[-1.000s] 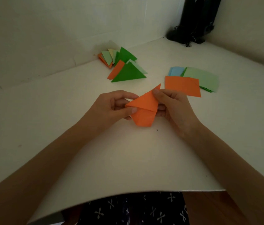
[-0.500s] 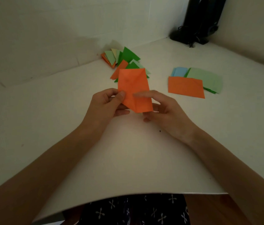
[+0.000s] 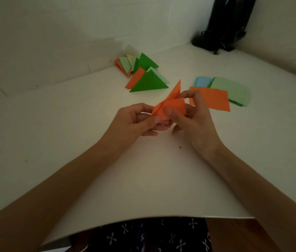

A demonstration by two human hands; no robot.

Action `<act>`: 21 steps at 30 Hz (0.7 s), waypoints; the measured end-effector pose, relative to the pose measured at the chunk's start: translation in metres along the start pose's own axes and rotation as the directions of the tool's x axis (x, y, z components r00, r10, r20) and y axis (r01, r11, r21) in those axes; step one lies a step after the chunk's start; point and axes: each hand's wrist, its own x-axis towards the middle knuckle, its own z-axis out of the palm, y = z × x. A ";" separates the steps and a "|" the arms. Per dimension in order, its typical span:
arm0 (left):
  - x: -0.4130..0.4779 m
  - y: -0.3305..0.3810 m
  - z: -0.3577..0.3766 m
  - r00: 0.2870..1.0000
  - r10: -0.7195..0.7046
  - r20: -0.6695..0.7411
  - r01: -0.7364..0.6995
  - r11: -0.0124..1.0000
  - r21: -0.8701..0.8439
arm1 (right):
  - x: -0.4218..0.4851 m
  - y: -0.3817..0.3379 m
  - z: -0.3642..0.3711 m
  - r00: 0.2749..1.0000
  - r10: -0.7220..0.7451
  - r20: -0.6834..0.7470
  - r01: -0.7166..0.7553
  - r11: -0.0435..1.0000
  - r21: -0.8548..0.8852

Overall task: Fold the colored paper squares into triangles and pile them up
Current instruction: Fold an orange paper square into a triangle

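Observation:
An orange paper (image 3: 172, 104), partly folded, is held above the white table (image 3: 70, 124) between both hands. My left hand (image 3: 134, 122) pinches its lower left corner with thumb and fingers. My right hand (image 3: 194, 115) pinches its right side, thumb on the front face. One pointed corner of the paper sticks up toward the back. Behind lies a loose pile of folded triangles (image 3: 147, 80) in green, orange and pale green. To the right sits a stack of flat squares (image 3: 216, 99), orange on top of pale green and blue.
A black stand with cables (image 3: 223, 30) occupies the far right corner by the walls. The table's near edge (image 3: 143, 220) curves in front of my lap, where dark patterned cloth (image 3: 152, 235) shows.
A second ago the paper was a half-folded shape; then it was opened upright as a flat sheet. Now it is folded along a diagonal, with both hands closed in on it.

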 end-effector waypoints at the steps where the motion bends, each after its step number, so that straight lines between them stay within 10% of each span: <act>1: 0.000 0.000 0.000 1.000 -0.010 -0.007 0.010 1.000 0.001 | 0.000 0.000 -0.002 1.000 0.005 -0.029 -0.004 1.000 0.028; 14: 0.008 -0.001 -0.014 0.976 -0.049 -0.210 0.027 0.994 -0.110 | 0.001 0.001 -0.004 0.983 0.017 0.181 -0.008 0.999 -0.051; 21: 0.006 0.001 -0.011 0.996 -0.037 -0.083 0.031 0.996 -0.079 | 0.004 0.004 -0.002 0.995 -0.010 0.103 0.018 0.997 -0.078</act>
